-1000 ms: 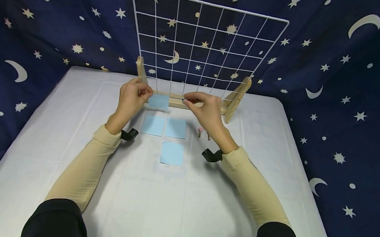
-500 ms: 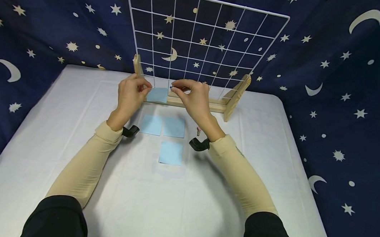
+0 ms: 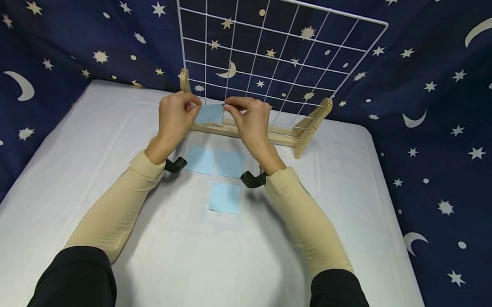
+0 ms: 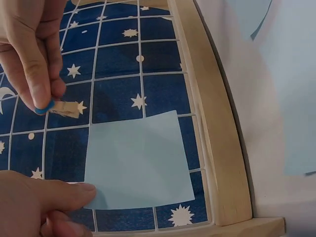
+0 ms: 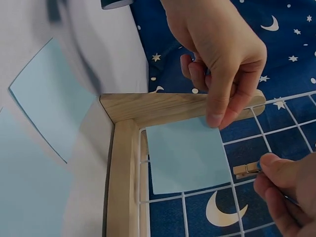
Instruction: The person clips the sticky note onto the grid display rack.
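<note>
My left hand (image 3: 176,117) pinches one upper corner of a square light-blue paper (image 4: 138,160). The sheet lies flat over the lower left of a white wire grid (image 5: 271,132), near its wooden stand. Between thumb and finger of my right hand (image 3: 249,121) is a small wooden clothespin (image 5: 246,170) with a blue end. Its jaws point toward the paper's other upper corner, a short way off in both wrist views. In the head view the fingers mostly hide the clothespin.
Three more light-blue papers lie on the white table, including one nearest me (image 3: 225,198). The grid stands in a wooden base (image 3: 286,139) with upright side pieces. A dark blue curtain (image 3: 452,113) with stars and moons hangs behind and at the sides.
My left hand has lifted the paper up against the grid. My right hand has moved left and up with the clothespin, close to the paper's free upper corner.
</note>
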### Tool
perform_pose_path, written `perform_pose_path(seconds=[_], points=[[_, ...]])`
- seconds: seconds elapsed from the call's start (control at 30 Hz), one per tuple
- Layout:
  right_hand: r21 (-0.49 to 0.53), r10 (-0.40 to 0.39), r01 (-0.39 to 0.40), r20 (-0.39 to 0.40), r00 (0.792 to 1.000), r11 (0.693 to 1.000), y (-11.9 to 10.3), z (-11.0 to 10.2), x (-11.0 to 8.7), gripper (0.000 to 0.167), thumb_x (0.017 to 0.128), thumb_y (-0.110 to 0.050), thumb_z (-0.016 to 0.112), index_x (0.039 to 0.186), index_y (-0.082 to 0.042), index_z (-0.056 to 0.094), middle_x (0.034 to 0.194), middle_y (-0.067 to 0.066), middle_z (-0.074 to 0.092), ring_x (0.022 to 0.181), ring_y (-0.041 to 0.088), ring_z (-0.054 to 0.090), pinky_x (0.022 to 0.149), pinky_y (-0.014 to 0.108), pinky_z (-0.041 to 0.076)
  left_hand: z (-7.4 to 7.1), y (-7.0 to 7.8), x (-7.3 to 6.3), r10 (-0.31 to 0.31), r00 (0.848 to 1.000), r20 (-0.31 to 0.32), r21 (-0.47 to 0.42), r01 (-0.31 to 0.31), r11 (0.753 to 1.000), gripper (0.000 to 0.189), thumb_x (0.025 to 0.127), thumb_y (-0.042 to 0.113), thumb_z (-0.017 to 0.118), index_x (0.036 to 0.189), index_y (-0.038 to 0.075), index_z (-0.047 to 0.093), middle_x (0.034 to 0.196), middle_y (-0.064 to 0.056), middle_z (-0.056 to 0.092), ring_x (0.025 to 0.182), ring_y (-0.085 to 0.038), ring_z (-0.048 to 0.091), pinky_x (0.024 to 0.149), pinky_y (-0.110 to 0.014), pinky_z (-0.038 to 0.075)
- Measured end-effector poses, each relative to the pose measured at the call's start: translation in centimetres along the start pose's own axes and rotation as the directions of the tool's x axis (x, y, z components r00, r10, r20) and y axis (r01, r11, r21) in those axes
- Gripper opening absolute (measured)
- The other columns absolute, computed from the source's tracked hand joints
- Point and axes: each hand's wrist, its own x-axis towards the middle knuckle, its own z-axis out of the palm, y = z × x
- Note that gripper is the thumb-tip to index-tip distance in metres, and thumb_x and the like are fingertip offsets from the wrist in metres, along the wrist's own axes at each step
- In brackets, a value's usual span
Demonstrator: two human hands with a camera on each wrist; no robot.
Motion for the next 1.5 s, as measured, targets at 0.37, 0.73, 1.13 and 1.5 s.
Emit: perform_pose_path(seconds=[0.37,0.73,1.13,1.5], points=[[-0.003,-0.005,0.005,-0.043,0.999,1.0,-0.1,1.5,1.0,0.015,0.091,-0.017,0.083,0.099,-0.004,0.085,0.096,0.008,0.082,0.084,0.021,0.079,0.07,0.033,0.059,-0.1,0.3,0.5,-0.023,1.0,-0.005,0.03,0.024,0.999,0.008,0.093,0.007,0.076,0.091,0.005,0.083,0.063,-0.012,0.061,0.063,-0.03,0.058,0.064,-0.039,0.039],[-0.082,0.015,-0.021,-0.077,0.997,0.996,0.5,3.4,1.2,0.015,0.092,-0.02,0.082,0.097,-0.007,0.085,0.096,0.005,0.082,0.077,0.017,0.078,0.066,0.029,0.058,0.2,0.3,0.5,-0.055,0.998,0.012,0.066,0.054,0.996,0.007,0.093,0.008,0.077,0.092,0.005,0.083,0.063,-0.012,0.061,0.064,-0.032,0.059,0.064,-0.045,0.044],[-0.12,0.067,-0.071,-0.04,0.997,0.99,0.0,3.6,1.4,0.017,0.094,-0.023,0.08,0.1,-0.008,0.085,0.09,0.005,0.082,0.073,0.015,0.076,0.064,0.028,0.055,0.5,0.6,0.8,-0.056,0.998,-0.017,0.066,0.057,0.996,0.007,0.094,0.009,0.077,0.093,0.005,0.083,0.061,-0.011,0.06,0.061,-0.033,0.059,0.062,-0.044,0.044],[-0.25,0.119,-0.098,0.07,0.99,0.963,-1.0,3.3,1.6,0.019,0.099,-0.023,0.075,0.113,-0.012,0.082,0.107,0.002,0.082,0.074,0.015,0.077,0.071,0.033,0.058,0.8,0.5,1.0,-0.088,0.995,-0.045,0.049,0.09,0.995,0.007,0.092,0.007,0.077,0.092,0.008,0.084,0.059,0.0,0.053,0.061,-0.031,0.06,0.063,-0.045,0.044]])
